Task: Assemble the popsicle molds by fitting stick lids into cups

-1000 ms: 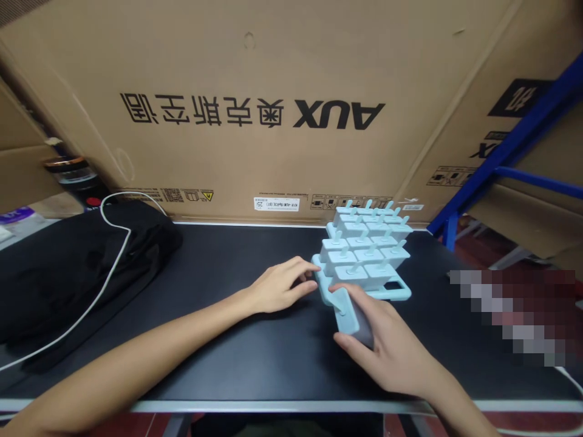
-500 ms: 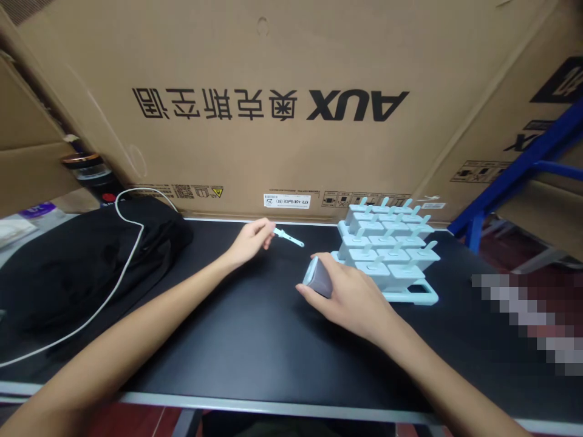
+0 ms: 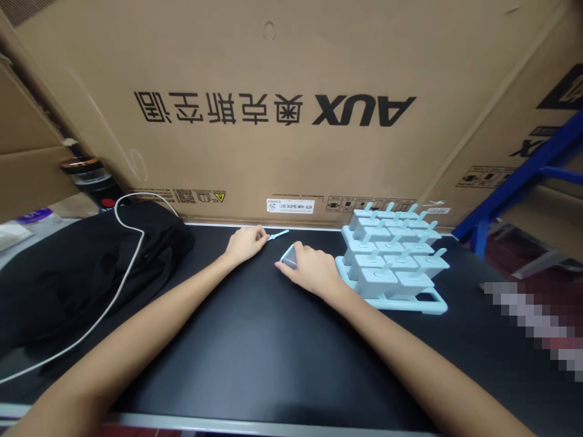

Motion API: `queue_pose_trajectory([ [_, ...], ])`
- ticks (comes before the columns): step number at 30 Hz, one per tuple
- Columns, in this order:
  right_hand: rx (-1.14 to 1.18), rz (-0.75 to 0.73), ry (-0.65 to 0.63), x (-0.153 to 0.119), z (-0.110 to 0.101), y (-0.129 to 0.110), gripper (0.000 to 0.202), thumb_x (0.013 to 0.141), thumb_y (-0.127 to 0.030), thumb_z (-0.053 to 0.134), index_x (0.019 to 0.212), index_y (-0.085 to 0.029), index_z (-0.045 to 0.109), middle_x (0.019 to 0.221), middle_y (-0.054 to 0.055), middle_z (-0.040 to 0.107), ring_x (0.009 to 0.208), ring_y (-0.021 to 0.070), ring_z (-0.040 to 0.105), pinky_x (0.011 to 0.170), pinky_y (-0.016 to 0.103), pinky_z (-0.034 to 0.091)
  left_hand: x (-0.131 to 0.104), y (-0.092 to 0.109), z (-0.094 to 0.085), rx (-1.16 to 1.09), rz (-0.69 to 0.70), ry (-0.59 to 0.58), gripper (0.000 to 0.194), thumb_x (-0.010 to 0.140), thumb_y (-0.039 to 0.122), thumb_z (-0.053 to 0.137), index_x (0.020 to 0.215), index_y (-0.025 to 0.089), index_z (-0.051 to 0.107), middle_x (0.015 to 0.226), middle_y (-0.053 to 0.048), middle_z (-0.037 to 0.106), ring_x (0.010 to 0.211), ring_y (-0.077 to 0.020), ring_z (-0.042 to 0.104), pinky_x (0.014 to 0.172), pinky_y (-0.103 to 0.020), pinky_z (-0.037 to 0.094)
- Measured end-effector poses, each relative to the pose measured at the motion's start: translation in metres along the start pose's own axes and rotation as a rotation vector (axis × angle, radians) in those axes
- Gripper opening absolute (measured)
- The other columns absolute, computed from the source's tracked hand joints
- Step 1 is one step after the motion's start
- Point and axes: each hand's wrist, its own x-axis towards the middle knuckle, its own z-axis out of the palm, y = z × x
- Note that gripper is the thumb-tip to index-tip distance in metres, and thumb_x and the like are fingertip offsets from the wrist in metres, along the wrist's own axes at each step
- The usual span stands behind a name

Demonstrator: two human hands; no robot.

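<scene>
Near the back of the black table, my left hand [image 3: 246, 244] pinches a thin light-blue popsicle stick [image 3: 279, 235], which points right and slightly away from me. Just to the right, my right hand [image 3: 314, 267] is closed around a popsicle mold [image 3: 289, 257] with a light-blue rim and a greyish inside; my fingers cover much of it. Beyond my right wrist stands a light-blue rack of popsicle molds [image 3: 396, 258], several in rows, with sticks poking up from their lids. My right forearm passes close to the rack's front left corner.
A large cardboard box [image 3: 291, 158] walls off the back of the table [image 3: 255, 352]. To the left lie a black cloth bag [image 3: 91, 261] and a white cable [image 3: 136, 249], with a dark bottle [image 3: 93, 182] behind. A blue metal frame [image 3: 514, 182] rises at the right.
My right hand has moved left and away from me with the mold, off the rack's front. In my left hand the stick has swung from pointing down-right to pointing up-right.
</scene>
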Motion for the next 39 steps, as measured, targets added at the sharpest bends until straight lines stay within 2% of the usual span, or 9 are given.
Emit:
queue_pose_trajectory([
  [6,0.012,0.050,0.027,0.036,0.016,-0.003,0.081,0.092,-0.070,0.041,0.143,-0.008,0.037,0.119,0.022,0.063,0.103,0.0332,0.065,0.081,0.041,0.049,-0.002,0.015,0.000,0.023,0.099,-0.020,0.036,0.096,0.056,0.046,0.110,0.027,0.061,0.096,-0.002,0.068,0.085,-0.0209,0.065,0.077,-0.033,0.049],
  [9,0.031,-0.009,0.097,0.035,0.019,-0.003,0.075,0.094,-0.053,0.046,0.150,-0.006,0.028,0.127,0.023,0.058,0.113,0.0325,0.059,0.090,0.042,0.046,-0.006,0.016,-0.002,0.065,0.211,-0.062,0.047,0.092,0.058,0.052,0.128,0.029,0.055,0.121,-0.005,0.058,0.102,-0.0224,0.064,0.081,-0.035,0.052],
  [12,0.049,-0.070,0.154,0.026,0.022,0.002,0.068,0.093,-0.035,0.044,0.151,-0.004,0.027,0.130,0.023,0.056,0.118,0.0319,0.053,0.095,0.043,0.042,-0.006,0.014,-0.001,0.138,0.263,-0.087,0.045,0.094,0.054,0.050,0.134,0.032,0.052,0.129,-0.006,0.052,0.114,-0.0252,0.059,0.086,-0.039,0.054],
  [15,0.078,-0.112,0.181,0.017,0.024,0.007,0.063,0.095,-0.033,0.041,0.151,-0.005,0.029,0.130,0.021,0.056,0.118,0.0308,0.051,0.094,0.043,0.042,0.001,0.014,0.004,0.168,0.293,-0.091,0.038,0.097,0.048,0.048,0.130,0.031,0.057,0.128,-0.006,0.055,0.121,-0.0267,0.054,0.095,-0.043,0.051],
  [22,0.118,-0.168,0.229,0.002,0.024,0.013,0.062,0.101,-0.047,0.034,0.151,-0.010,0.032,0.128,0.019,0.059,0.115,0.0302,0.053,0.094,0.044,0.045,0.012,0.027,0.014,0.131,0.352,-0.085,0.036,0.101,0.042,0.042,0.129,0.028,0.059,0.122,-0.006,0.060,0.116,-0.0238,0.055,0.101,-0.042,0.048],
  [26,0.210,-0.162,0.257,-0.008,0.026,0.015,0.069,0.100,-0.044,0.035,0.156,-0.005,0.021,0.130,0.021,0.055,0.117,0.0303,0.053,0.100,0.044,0.045,-0.006,0.031,0.004,-0.052,0.375,-0.046,0.039,0.104,0.045,0.033,0.130,0.025,0.055,0.123,-0.007,0.060,0.114,-0.0220,0.055,0.098,-0.039,0.049],
  [31,0.323,-0.179,0.249,-0.010,0.030,0.015,0.079,0.094,-0.035,0.043,0.158,-0.002,0.008,0.125,0.021,0.053,0.114,0.0298,0.053,0.100,0.047,0.047,-0.037,0.044,-0.001,-0.345,0.490,-0.160,0.047,0.092,0.052,0.060,0.128,0.023,0.052,0.111,-0.007,0.061,0.092,-0.0200,0.059,0.078,-0.032,0.051],
  [34,0.319,-0.238,0.239,-0.008,0.033,0.015,0.080,0.093,-0.033,0.045,0.158,-0.002,0.008,0.127,0.022,0.052,0.115,0.0300,0.052,0.100,0.048,0.047,-0.044,0.050,-0.001,-0.325,0.489,-0.122,0.033,0.091,0.050,0.062,0.107,0.021,0.059,0.102,-0.006,0.059,0.083,-0.0169,0.055,0.074,-0.030,0.049],
  [39,0.206,-0.369,0.346,-0.026,0.031,0.016,0.071,0.094,-0.033,0.046,0.155,-0.004,0.024,0.144,0.024,0.044,0.130,0.0330,0.043,0.107,0.050,0.043,-0.059,0.021,-0.016,-0.267,0.382,-0.093,0.034,0.092,0.051,0.061,0.083,0.018,0.057,0.096,-0.004,0.057,0.073,-0.0129,0.051,0.067,-0.026,0.047],
])
